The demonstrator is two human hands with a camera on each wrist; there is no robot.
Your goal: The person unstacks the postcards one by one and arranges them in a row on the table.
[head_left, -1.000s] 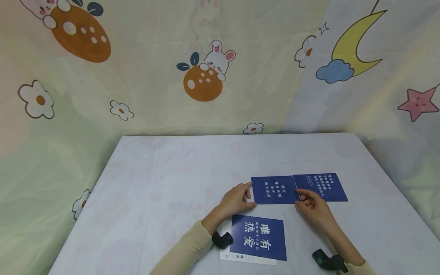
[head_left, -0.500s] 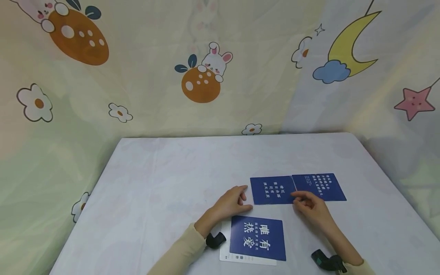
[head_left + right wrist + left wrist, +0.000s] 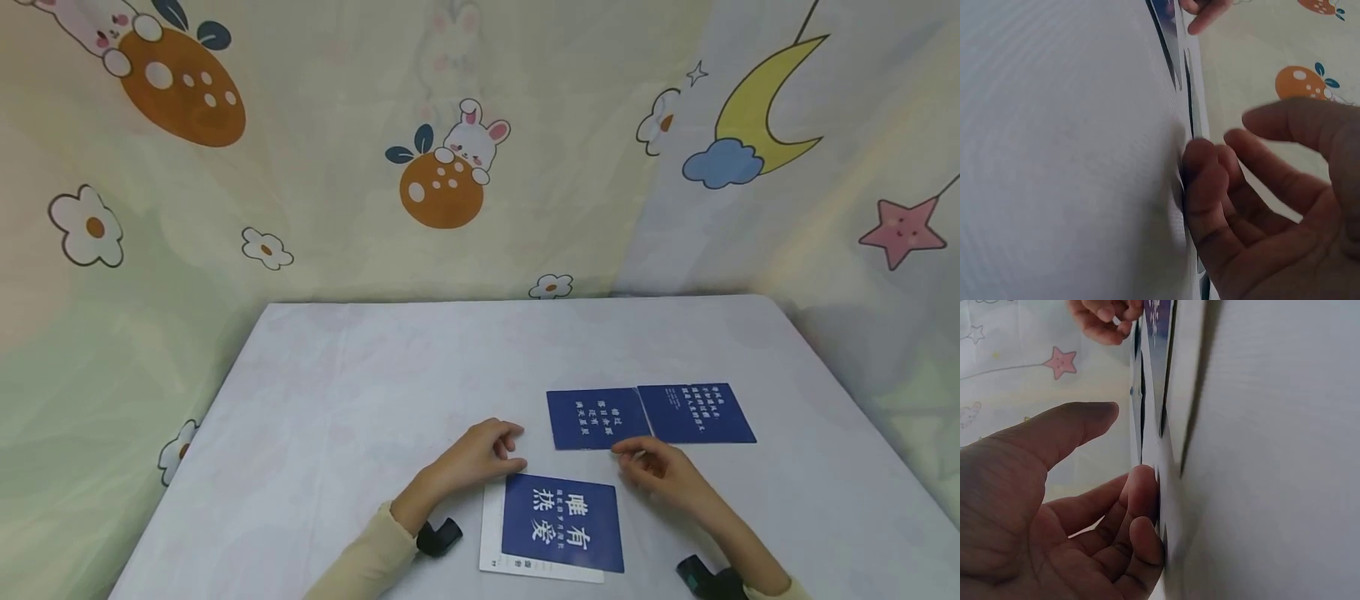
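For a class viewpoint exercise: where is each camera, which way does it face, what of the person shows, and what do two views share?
Head: worn on the head, looking forward and down at blue printed cards on the white tabletop; left grip, right grip and sleeves show.
Left wrist: on that wrist, looking over the left grip toward the right grip; both show.
Right wrist: on that wrist, looking over the right grip toward the left grip; both show.
Shared: head and left wrist both show the pink star.

In white, "唯有热爱" reads across the near dark-blue rectangular paper card (image 3: 558, 500), "错过落日余晖 还有满天星辰" down the farther dark-blue rectangular paper card (image 3: 564, 423); the adjoining dark-blue paper card (image 3: 723, 429) bears print too small to read.
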